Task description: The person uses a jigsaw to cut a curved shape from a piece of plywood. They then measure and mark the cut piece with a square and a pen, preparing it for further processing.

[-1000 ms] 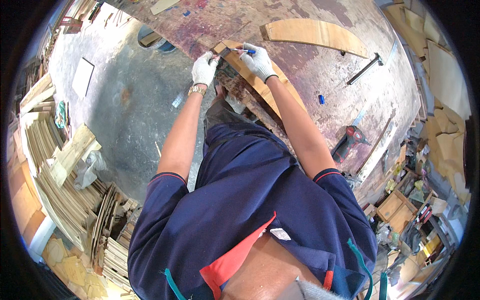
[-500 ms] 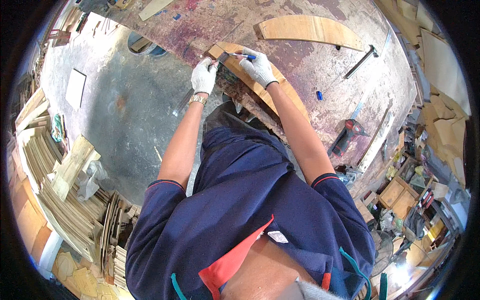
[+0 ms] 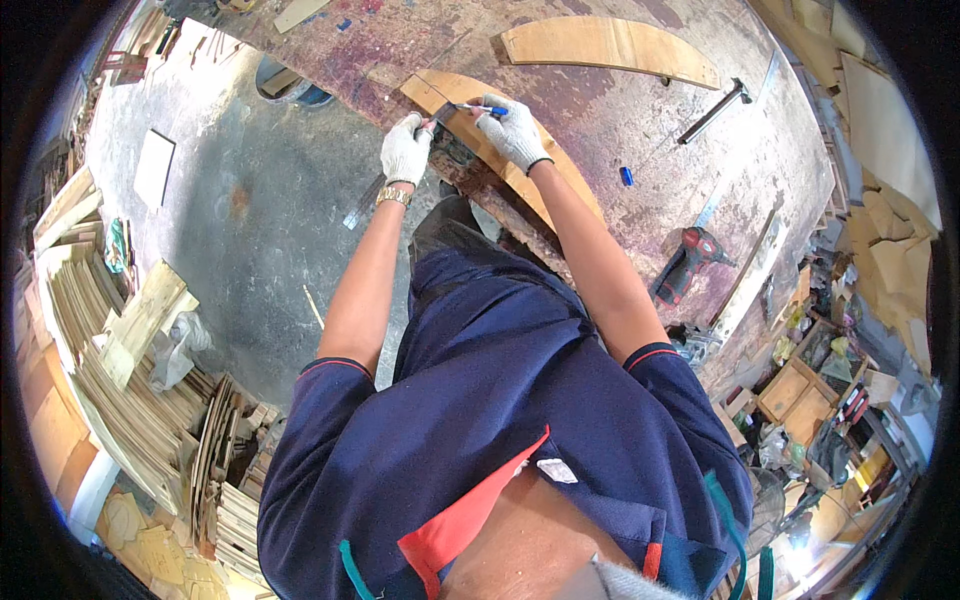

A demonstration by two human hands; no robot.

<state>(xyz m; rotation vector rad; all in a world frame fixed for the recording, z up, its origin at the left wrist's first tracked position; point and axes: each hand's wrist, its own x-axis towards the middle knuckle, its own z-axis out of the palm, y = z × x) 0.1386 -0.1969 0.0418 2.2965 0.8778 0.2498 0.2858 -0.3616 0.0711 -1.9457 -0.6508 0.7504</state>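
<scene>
A curved wooden board [image 3: 545, 145] lies along the bench edge in front of me. Over its far left end, my right hand [image 3: 514, 134], in a white knit glove, pinches a blue pen [image 3: 492, 110] with the tip at the wood. Close beside it, my left hand [image 3: 406, 152], gloved too, is closed on what looks like a metal square [image 3: 443, 114]. Its dark block presses against the board's edge; my fingers hide the rest. A flat metal strip [image 3: 358, 208] shows past my left wrist; whether it belongs to that tool I cannot tell.
On the stained bench [image 3: 590, 110] lie a second curved board [image 3: 615, 52], a hammer [image 3: 715, 112], a blue pen cap [image 3: 626, 176] and a red-black power drill [image 3: 688, 262]. Stacked wooden strips [image 3: 120, 400] stand at left on the floor [image 3: 260, 240], with a round container [image 3: 290, 92] farther off.
Both hands have shifted slightly along the board, away from its far left end, with pen and tool still held. The whole view has moved a little.
</scene>
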